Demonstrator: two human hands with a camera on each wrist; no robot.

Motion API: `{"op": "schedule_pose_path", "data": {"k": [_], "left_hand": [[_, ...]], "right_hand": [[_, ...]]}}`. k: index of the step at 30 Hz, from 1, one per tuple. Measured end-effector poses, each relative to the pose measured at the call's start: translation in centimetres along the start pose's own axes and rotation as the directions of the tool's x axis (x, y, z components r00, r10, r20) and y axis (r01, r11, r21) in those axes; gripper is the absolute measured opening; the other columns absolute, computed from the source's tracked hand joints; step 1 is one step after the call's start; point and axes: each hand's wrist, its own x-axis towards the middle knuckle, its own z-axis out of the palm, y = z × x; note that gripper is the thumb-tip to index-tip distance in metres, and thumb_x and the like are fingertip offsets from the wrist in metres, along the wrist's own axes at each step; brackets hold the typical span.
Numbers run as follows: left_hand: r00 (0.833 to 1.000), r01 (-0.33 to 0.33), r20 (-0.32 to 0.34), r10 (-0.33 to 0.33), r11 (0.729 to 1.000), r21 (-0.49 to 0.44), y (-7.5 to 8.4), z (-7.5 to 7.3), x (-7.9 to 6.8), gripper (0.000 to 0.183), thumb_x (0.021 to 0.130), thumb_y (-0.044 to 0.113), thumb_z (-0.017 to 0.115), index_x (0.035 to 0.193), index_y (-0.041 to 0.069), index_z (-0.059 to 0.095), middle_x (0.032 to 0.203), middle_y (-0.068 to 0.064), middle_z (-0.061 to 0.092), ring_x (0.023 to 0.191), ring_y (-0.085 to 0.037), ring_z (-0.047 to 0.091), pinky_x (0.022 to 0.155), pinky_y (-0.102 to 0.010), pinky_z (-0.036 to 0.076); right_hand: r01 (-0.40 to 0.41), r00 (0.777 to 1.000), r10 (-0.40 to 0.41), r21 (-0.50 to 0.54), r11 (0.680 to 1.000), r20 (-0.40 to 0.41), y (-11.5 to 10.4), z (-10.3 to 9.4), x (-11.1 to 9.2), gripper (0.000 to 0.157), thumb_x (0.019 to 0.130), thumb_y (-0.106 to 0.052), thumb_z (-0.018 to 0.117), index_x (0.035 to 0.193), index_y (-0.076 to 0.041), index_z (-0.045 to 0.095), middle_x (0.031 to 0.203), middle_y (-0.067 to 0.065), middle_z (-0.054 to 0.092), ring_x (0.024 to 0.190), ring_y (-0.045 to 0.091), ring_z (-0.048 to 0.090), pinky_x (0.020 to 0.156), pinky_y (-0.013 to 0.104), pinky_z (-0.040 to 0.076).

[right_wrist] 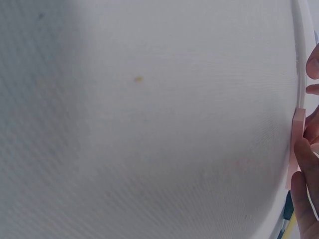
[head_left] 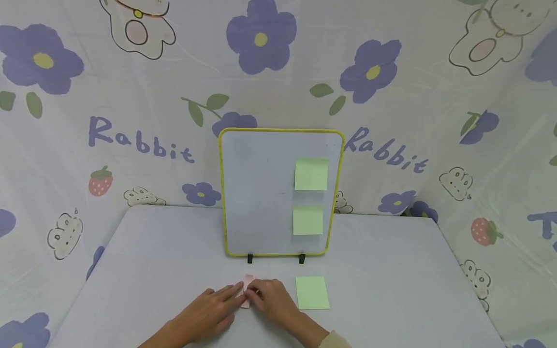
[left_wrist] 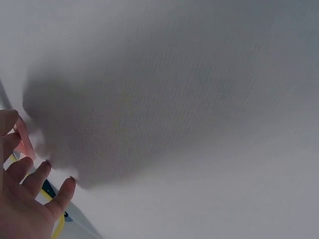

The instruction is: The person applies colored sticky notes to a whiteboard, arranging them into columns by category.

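Observation:
A pink sticky note (head_left: 249,279), showing as a narrow strip, lies on the white table in front of the board, partly covered by fingers. From the left, my left hand (head_left: 211,309) touches it with fairly straight fingertips. The right hand (head_left: 275,300) has its fingers curled and pinches the note near its middle. At the right edge of the right wrist view, the pink note (right_wrist: 297,124) appears edge-on beside fingertips. Only part of my left hand (left_wrist: 30,209) shows in the left wrist view. Right of the hands a green sticky note (head_left: 312,293) lies flat.
Behind the hands a yellow-framed whiteboard (head_left: 258,193) stands upright on black feet. Two green sticky notes, an upper one (head_left: 311,174) and a lower one (head_left: 307,220), are stuck on its right side. A patterned rabbit-and-flower cloth (head_left: 278,96) hangs around the table (head_left: 391,275).

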Motion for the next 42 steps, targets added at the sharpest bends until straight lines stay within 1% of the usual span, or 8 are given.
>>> {"op": "schedule_pose_path", "data": {"k": [5, 8, 14, 19, 27, 32, 36, 42], "left_hand": [[1.000, 0.010, 0.029, -0.010, 1.000, -0.012, 0.1, -0.3, 0.3, 0.051, 0.096, 0.023, 0.060, 0.145, 0.012, 0.052, 0.146, -0.011, 0.053, 0.126, -0.022, 0.056, 0.075, -0.038, 0.051], [0.999, 0.014, 0.038, -0.014, 1.000, -0.011, 0.1, -0.4, 0.4, 0.052, 0.096, 0.022, 0.060, 0.146, 0.012, 0.051, 0.146, -0.010, 0.053, 0.126, -0.021, 0.056, 0.074, -0.037, 0.051], [0.997, 0.036, 0.073, -0.034, 0.999, -0.023, 0.0, -0.5, 0.4, 0.047, 0.097, 0.023, 0.059, 0.143, 0.013, 0.055, 0.147, -0.011, 0.052, 0.127, -0.022, 0.056, 0.075, -0.039, 0.051], [0.995, 0.050, 0.083, -0.048, 0.998, -0.028, 0.0, -0.5, 0.6, 0.044, 0.097, 0.022, 0.059, 0.140, 0.013, 0.059, 0.148, -0.011, 0.051, 0.127, -0.021, 0.056, 0.074, -0.039, 0.052], [0.985, 0.088, 0.155, -0.081, 0.995, -0.040, 0.1, -0.8, 1.1, 0.043, 0.098, 0.025, 0.059, 0.140, 0.016, 0.059, 0.153, -0.008, 0.045, 0.131, -0.021, 0.053, 0.077, -0.042, 0.053], [0.985, 0.090, 0.151, -0.084, 0.995, -0.037, 0.1, -0.8, 1.2, 0.042, 0.097, 0.025, 0.060, 0.138, 0.017, 0.062, 0.153, -0.008, 0.045, 0.129, -0.020, 0.054, 0.075, -0.040, 0.052], [0.987, 0.087, 0.141, -0.081, 0.996, -0.033, 0.2, -0.7, 1.2, 0.042, 0.097, 0.026, 0.061, 0.138, 0.016, 0.062, 0.153, -0.009, 0.045, 0.128, -0.021, 0.055, 0.072, -0.039, 0.052], [0.991, 0.069, 0.114, -0.064, 0.997, -0.039, 0.3, -0.7, 1.2, 0.042, 0.096, 0.024, 0.063, 0.137, 0.014, 0.062, 0.154, -0.011, 0.043, 0.127, -0.022, 0.055, 0.071, -0.038, 0.052]], "right_hand": [[0.017, 0.998, -0.017, 0.017, 1.000, -0.053, 0.2, 0.0, 0.1, 0.008, 0.094, -0.014, 0.068, 0.092, -0.010, 0.074, 0.081, -0.007, 0.071, 0.067, -0.004, 0.051, 0.064, 0.014, 0.046], [0.010, 0.998, -0.006, 0.058, 0.998, -0.070, 0.3, -0.1, 0.1, 0.007, 0.094, -0.013, 0.069, 0.092, -0.008, 0.074, 0.083, -0.005, 0.072, 0.070, -0.004, 0.054, 0.067, 0.016, 0.048], [-0.058, 0.995, 0.070, 0.147, 0.987, -0.075, 0.5, 0.0, 0.2, 0.007, 0.093, -0.010, 0.070, 0.094, -0.006, 0.075, 0.090, -0.004, 0.075, 0.081, -0.002, 0.063, 0.076, 0.022, 0.054], [-0.112, 0.988, 0.131, 0.207, 0.972, -0.081, 0.4, -0.6, 0.5, 0.008, 0.092, -0.004, 0.068, 0.097, -0.004, 0.075, 0.093, 0.000, 0.076, 0.080, 0.001, 0.066, 0.074, 0.022, 0.055], [-0.127, 0.978, 0.159, 0.218, 0.968, -0.134, 0.2, -1.2, 0.6, 0.010, 0.093, -0.005, 0.068, 0.100, -0.002, 0.074, 0.094, 0.004, 0.076, 0.082, 0.005, 0.068, 0.075, 0.023, 0.056], [-0.111, 0.972, 0.152, 0.219, 0.969, -0.181, 0.4, -1.5, 0.6, 0.009, 0.093, -0.005, 0.068, 0.100, -0.002, 0.074, 0.093, 0.003, 0.076, 0.084, 0.006, 0.070, 0.078, 0.024, 0.056], [-0.100, 0.969, 0.151, 0.248, 0.964, -0.196, 0.5, -2.0, 0.7, 0.011, 0.093, -0.007, 0.068, 0.100, -0.002, 0.075, 0.093, 0.002, 0.076, 0.086, 0.008, 0.071, 0.079, 0.024, 0.056], [-0.090, 0.966, 0.145, 0.248, 0.965, -0.213, 0.7, -2.4, 0.8, 0.012, 0.092, -0.008, 0.070, 0.101, -0.001, 0.076, 0.096, 0.003, 0.076, 0.089, 0.010, 0.071, 0.079, 0.025, 0.056]]}}
